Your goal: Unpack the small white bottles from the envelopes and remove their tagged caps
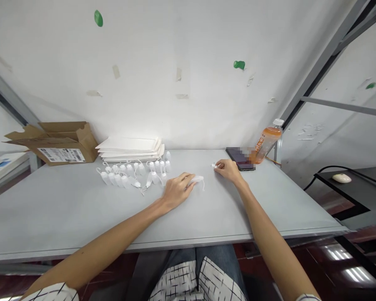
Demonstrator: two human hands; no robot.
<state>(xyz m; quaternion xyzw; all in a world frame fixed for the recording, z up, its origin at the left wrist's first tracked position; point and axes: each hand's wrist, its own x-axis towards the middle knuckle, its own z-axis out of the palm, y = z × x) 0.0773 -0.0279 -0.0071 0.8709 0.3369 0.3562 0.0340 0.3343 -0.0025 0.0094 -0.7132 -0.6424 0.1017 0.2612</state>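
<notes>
My left hand [178, 191] is closed around a small translucent plastic bottle [196, 179], which lies sideways with a thin strap hanging from its right end. To the right, my right hand [227, 169] pinches a small white piece [213, 166], perhaps a cap, just above or on the table; its exact kind is too small to tell. The two hands are apart. Left of my left hand, several more small squeeze bottles [117, 180] with looped straps stand in loose rows, and one bottle [134, 182] leans or lies among them.
On the grey table [81, 217], an opened cardboard box [65, 144] sits at the back left beside a stack of white sheets or envelopes [130, 146]. A dark phone or tablet [240, 158] and an orange drink bottle [266, 142] stand at the back right. A white wall [163, 83] closes the far side.
</notes>
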